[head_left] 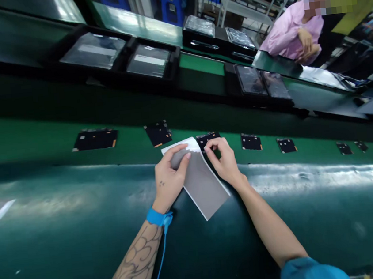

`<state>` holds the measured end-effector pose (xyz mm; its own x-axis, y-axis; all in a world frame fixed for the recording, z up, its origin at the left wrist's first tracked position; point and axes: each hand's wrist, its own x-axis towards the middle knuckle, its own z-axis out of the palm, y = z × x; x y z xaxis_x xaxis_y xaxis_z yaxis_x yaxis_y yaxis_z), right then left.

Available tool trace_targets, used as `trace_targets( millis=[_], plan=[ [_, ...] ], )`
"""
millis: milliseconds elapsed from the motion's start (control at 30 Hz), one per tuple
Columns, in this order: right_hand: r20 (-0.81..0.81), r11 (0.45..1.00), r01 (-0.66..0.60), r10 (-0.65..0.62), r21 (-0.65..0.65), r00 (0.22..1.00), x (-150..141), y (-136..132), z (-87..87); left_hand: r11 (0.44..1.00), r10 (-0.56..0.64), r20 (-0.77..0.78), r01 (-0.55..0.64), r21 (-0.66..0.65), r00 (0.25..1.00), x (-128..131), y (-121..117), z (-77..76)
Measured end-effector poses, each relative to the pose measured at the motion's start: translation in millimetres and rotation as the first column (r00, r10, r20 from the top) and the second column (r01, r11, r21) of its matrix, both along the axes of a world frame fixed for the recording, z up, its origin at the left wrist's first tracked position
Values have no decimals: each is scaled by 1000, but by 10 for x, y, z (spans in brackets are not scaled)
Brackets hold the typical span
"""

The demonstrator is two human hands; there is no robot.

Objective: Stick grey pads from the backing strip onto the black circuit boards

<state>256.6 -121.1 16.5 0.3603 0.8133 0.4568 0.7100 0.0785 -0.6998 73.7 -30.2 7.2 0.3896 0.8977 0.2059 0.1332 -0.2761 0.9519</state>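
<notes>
No legible text, white labels (97, 50) too blurred to read

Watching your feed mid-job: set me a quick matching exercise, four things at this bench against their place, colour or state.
Things:
1. Wrist strap
2. Grey sheet on white backing
3. Small black boards
4. Co-worker's shirt

Places, colours or states:
A. Lying in a row on the green belt
B. Pink
C. Held by the left hand and right hand
D. Blue, around the left wrist

Pairs: 1-D, 2-C, 3-A, 4-B
</notes>
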Motion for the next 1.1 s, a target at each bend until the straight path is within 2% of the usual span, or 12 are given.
trace_targets(
  millis=[67,133,200,267,333,433,500,833,967,1100],
  plan=[
    [-99,994,106,-104,17,990,363,-101,51,1000,14,-15,-14,-7,1000,-13,2,11],
    [-173,967,254,-247,23,953,844,-309,57,1000,21,-33,-21,-11,999,-21,-3,19],
    [-179,931,361,-365,-57,914,1305,-571,-4,1000,16,-49,-16,1,999,-25,-10,20],
    [-153,905,391,-415,-166,897,1629,-798,-126,1000,7,-66,-5,20,998,-29,-15,11],
    [-117,894,381,-415,-235,902,1788,-931,-274,1000,11,-85,-9,23,996,-37,-15,-4],
    [-56,899,350,-376,-263,925,1845,-969,-450,999,31,-112,-30,12,993,-48,-9,-29],
    [-19,900,337,-356,-275,934,1865,-958,-507,999,39,-125,-37,17,991,-51,-5,-41],
    [97,874,389,-377,-292,921,1944,-996,-572,1000,16,-138,-12,26,990,-71,-8,-64],
    [129,866,479,-464,-143,877,1896,-967,-445,1000,-1,-108,4,27,994,-61,-6,-64],
    [112,808,585,-588,66,801,1590,-745,-134,1000,-29,-35,29,-1,999,-29,-27,-60]
  ],
)
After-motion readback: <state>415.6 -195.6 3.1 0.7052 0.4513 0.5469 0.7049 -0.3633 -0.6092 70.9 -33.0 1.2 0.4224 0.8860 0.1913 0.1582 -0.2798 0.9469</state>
